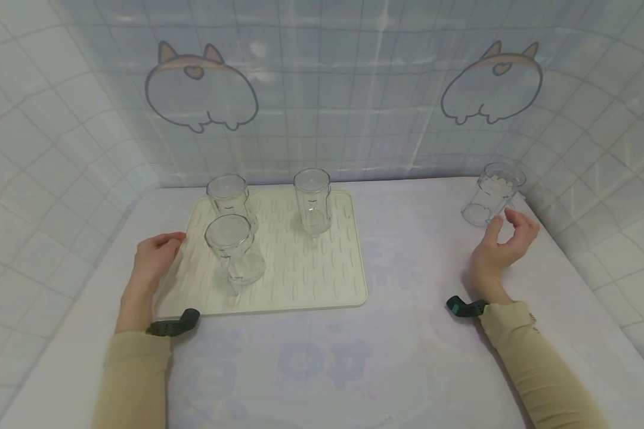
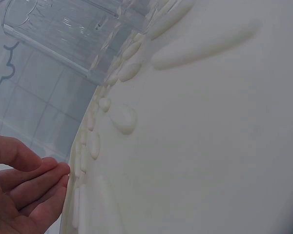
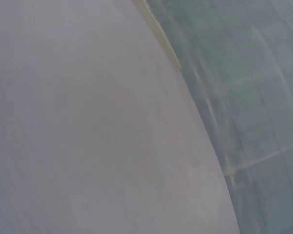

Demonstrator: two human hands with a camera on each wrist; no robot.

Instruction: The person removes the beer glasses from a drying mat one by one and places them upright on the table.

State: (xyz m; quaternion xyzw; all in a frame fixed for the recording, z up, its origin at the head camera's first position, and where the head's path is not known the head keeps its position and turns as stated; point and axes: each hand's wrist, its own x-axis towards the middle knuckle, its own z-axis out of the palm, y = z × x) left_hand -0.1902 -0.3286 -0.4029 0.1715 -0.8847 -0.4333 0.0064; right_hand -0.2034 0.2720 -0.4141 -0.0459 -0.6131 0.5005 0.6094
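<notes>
Backdrop: a grid-patterned back wall bore two animal drawings above a pale tabletop.
Left hand: the left hand lay toward 9 o'clock, fingers loosely bent and gripping nothing, tips at or just beside the edge of a cream ridged mat.
Right hand: the right hand lay toward 3 o'clock, thumb and fingers relaxed and apart; whether it touched the glass just beyond it could not be told.
Fourth glass: this clear mug stood on the tabletop at the right hand's 12 o'clock, the only one off the mat.
Mat: three of the four mugs stood on it, a rear-left mug at its 11 o'clock, a front-left mug at its 9, a rear-right mug at its 1.
Contents: all four looked empty.
</notes>
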